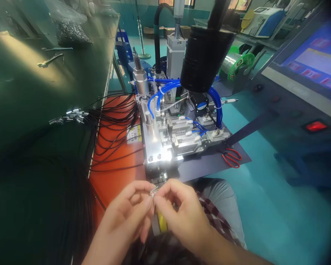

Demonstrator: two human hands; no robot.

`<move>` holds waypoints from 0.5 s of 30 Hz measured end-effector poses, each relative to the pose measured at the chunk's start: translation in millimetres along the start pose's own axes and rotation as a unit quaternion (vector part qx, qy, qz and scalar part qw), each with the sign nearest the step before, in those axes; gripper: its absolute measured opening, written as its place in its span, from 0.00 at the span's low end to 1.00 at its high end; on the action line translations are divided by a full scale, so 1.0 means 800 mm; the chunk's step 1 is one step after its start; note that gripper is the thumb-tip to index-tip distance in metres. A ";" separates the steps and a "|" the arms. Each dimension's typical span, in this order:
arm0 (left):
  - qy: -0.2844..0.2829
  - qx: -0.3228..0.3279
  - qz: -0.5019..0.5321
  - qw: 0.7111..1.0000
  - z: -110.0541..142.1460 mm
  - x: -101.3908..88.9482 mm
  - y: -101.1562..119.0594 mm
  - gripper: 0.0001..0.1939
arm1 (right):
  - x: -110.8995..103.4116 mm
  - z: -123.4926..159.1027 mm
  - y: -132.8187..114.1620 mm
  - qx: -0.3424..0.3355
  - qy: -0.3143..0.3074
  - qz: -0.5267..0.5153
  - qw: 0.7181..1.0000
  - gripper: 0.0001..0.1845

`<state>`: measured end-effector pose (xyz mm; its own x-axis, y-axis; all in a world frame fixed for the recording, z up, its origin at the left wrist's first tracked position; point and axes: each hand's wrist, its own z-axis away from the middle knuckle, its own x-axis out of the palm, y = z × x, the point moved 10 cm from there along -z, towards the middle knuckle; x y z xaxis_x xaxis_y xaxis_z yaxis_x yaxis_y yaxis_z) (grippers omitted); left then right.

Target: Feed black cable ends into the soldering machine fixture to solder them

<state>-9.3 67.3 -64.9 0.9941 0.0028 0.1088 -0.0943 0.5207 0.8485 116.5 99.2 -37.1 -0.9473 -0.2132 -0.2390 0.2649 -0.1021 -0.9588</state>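
Low in the middle of the head view, my left hand [127,213] and my right hand [183,211] meet fingertip to fingertip. Both pinch a small metal piece with thin wire-like ends [154,190]. The fingertips cover most of it, so its exact kind is unclear. Just beyond my fingers stands the front of a metal bench machine [160,149] with blue air tubes [168,86]. Black cables [118,114] run from the machine's left side across an orange surface [121,184] to a cluster of silver cable ends [73,116] on the dark green table.
Red-handled cutters [232,158] lie right of the machine. A black funnel-shaped hood [205,60] hangs above it, with a green-flanged wire spool [237,64] behind. A bag of small metal parts [71,32] sits on the green table [22,92]. A screen [317,55] stands at right.
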 end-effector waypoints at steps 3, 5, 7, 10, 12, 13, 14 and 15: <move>0.009 -0.011 0.001 1.000 -0.001 -0.004 -0.006 0.25 | -0.004 -0.001 -0.002 -0.002 -0.026 0.018 0.999 0.06; 0.004 -0.014 0.007 1.000 -0.002 -0.005 -0.008 0.24 | -0.009 -0.003 -0.003 -0.008 -0.039 0.019 0.999 0.04; -0.003 -0.016 0.009 1.000 -0.003 -0.005 -0.010 0.24 | -0.018 -0.007 -0.003 -0.009 -0.034 0.005 0.999 0.03; -0.013 -0.022 -0.009 1.000 -0.004 -0.004 -0.013 0.25 | -0.020 -0.012 0.008 0.035 -0.040 -0.048 0.997 0.05; -0.015 -0.020 -0.029 0.999 -0.005 -0.003 -0.013 0.25 | -0.013 -0.013 0.016 0.078 -0.064 -0.088 0.991 0.07; -0.016 -0.018 -0.037 0.999 -0.005 -0.003 -0.013 0.24 | -0.010 -0.013 0.018 0.094 -0.074 -0.101 0.988 0.07; -0.019 -0.016 -0.043 0.999 -0.004 -0.002 -0.013 0.24 | -0.007 -0.013 0.020 0.107 -0.080 -0.109 0.985 0.07; -0.022 -0.013 -0.045 0.999 -0.004 -0.001 -0.013 0.24 | -0.006 -0.013 0.021 0.118 -0.084 -0.114 0.983 0.07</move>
<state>-9.1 64.8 -75.3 0.9951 -0.0820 0.0546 -0.0017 0.5399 0.8417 123.7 108.8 -53.6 -0.9489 -0.3143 0.0266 0.1016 -0.3842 -0.9177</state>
